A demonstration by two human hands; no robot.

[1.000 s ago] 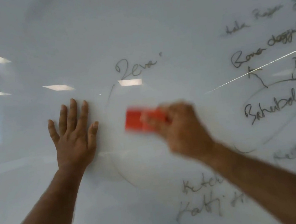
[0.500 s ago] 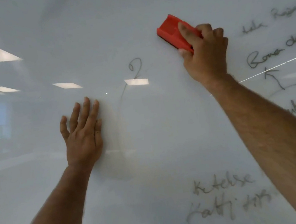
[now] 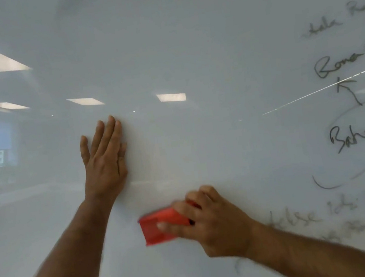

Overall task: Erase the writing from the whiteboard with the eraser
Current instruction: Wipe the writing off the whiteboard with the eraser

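The whiteboard (image 3: pixel 186 33) is a smooth, glossy, pale surface that mirrors rectangular ceiling lights (image 3: pixel 171 97). The left hand (image 3: pixel 104 158) lies flat against it, palm down, fingers (image 3: pixel 109 134) extended, close together and gripping nothing.

The right hand (image 3: pixel 213 222) grips the eraser (image 3: pixel 158 226), a red, block-shaped plastic body with squared edges (its outline is blurred). Its thumb lies across the eraser's lower face and the other fingers curl over the upper edge. The eraser projects to the left of these fingers and sits against the board, below and to the right of the left hand's fingers, apart from them.

The writing (image 3: pixel 341 64) consists of thin dark marker strokes: cursive words, an arrow and a partial oval outline, all well to the right of both sets of fingers. Fainter, smeared lettering (image 3: pixel 301 218) lies just right of the right wrist. The board area around the left fingers is plain.
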